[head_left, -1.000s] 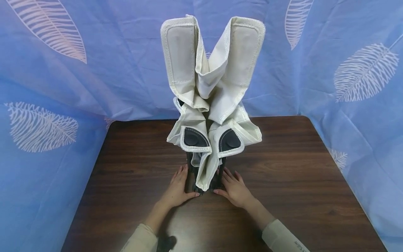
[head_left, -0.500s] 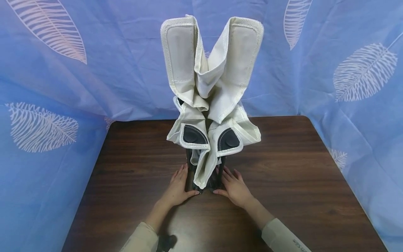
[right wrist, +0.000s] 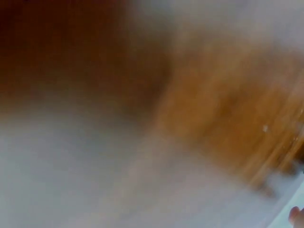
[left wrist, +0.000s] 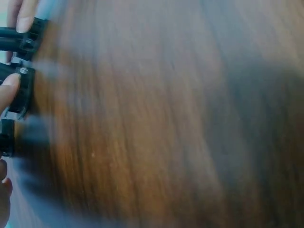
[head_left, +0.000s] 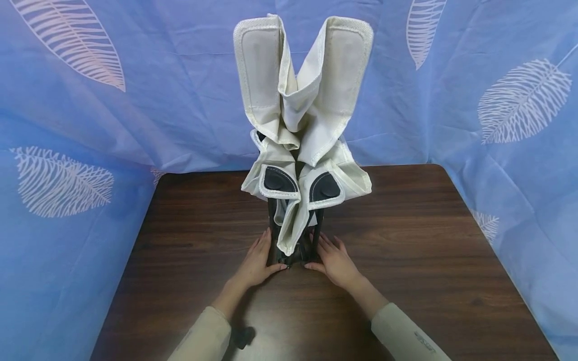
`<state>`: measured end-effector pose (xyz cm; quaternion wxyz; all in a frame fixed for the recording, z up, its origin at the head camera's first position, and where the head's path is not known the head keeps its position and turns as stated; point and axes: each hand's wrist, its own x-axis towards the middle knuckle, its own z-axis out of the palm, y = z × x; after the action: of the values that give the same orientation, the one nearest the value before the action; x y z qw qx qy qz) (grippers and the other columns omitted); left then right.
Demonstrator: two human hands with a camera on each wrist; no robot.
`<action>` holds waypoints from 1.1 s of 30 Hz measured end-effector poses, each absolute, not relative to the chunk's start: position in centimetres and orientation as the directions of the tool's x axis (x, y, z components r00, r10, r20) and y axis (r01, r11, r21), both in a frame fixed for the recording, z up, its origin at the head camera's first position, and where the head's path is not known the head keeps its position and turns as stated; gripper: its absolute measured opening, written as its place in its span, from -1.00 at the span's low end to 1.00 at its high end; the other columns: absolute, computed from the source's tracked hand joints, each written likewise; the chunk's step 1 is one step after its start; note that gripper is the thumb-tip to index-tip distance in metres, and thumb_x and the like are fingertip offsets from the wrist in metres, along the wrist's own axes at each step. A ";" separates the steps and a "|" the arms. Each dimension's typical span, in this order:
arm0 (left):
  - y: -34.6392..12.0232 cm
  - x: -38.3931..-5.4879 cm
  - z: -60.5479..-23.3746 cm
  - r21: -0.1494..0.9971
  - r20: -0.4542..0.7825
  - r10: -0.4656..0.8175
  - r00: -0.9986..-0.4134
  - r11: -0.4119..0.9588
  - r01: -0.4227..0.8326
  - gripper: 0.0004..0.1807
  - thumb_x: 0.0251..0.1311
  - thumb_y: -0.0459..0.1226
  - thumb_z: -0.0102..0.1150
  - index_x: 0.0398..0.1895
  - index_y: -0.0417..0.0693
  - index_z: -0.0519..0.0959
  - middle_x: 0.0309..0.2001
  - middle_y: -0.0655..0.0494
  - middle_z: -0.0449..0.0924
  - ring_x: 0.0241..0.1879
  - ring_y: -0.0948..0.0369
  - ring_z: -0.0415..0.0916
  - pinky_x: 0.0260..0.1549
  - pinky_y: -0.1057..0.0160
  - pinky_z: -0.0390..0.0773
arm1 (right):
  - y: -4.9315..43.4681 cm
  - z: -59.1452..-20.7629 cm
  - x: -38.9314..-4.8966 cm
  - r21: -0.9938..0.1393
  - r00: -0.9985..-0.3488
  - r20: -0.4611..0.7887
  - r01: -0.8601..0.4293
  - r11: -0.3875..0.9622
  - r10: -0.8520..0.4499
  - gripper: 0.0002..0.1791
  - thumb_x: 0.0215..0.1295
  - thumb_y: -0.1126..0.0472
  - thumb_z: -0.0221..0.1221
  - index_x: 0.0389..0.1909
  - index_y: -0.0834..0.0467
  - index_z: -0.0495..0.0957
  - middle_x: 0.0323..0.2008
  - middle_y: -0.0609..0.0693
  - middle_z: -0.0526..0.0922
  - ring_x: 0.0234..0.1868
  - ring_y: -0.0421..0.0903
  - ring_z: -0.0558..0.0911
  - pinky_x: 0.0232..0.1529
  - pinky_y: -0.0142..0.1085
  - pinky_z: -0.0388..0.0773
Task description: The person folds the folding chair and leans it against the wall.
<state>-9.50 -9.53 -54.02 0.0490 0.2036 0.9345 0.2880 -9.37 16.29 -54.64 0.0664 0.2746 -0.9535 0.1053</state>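
Observation:
A folded chair with cream fabric and black legs stands upright on the brown table in the head view. My left hand grips its base from the left, thumb in front and fingers along the side. From the right, my right hand holds the base the same way. Fabric hides part of the frame between the hands. In the left wrist view, a thumb presses on one of the black leg fittings. The right wrist view is mostly blurred.
A blue curtain with white leaf prints hangs behind the table and along both sides. A small dark object lies beside the left sleeve near the front.
Both hands and the chair have shifted slightly away from the person, mostly in the last half second. The fabric flaps have drawn a little closer together. The hold looks the same.

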 end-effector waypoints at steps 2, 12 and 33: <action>-9.5 -9.5 -54.0 0.556 0.015 0.407 -0.913 0.756 0.346 0.15 0.11 0.05 0.32 0.47 -0.45 -0.12 0.48 -0.34 -0.01 0.49 -0.13 0.00 0.46 -0.12 0.06 | 16.3 -54.7 -9.4 -0.164 -0.836 0.190 -0.544 0.823 -0.515 -0.13 0.19 -0.30 0.11 0.36 0.22 0.33 0.32 0.18 0.44 0.34 0.15 0.43 0.28 0.23 0.31; -9.2 -10.5 -53.7 0.542 -0.031 0.391 -0.920 0.780 0.313 0.11 0.18 0.07 0.24 0.49 -0.40 -0.15 0.50 -0.34 -0.08 0.52 -0.10 -0.06 0.49 -0.09 0.00 | 16.3 -54.3 -10.8 -0.218 -0.859 0.123 -0.512 0.831 -0.497 -0.14 0.22 -0.26 0.12 0.40 0.20 0.26 0.35 0.19 0.39 0.40 0.15 0.35 0.30 0.27 0.25; -9.1 -15.2 -54.0 0.551 -0.078 0.376 -0.923 0.788 0.275 0.06 0.26 0.05 0.17 0.51 -0.35 -0.22 0.54 -0.25 -0.17 0.54 -0.03 -0.13 0.51 -0.06 -0.06 | 15.9 -54.6 -15.6 -0.277 -0.899 0.025 -0.426 0.861 -0.436 -0.17 0.25 -0.31 0.06 0.41 0.13 0.28 0.41 0.15 0.31 0.47 0.11 0.23 0.40 0.25 0.11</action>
<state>-15.15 -9.11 -54.04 0.0920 0.1730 0.9411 0.2756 -15.58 15.93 -54.64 -0.0194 0.2234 -0.9645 0.1392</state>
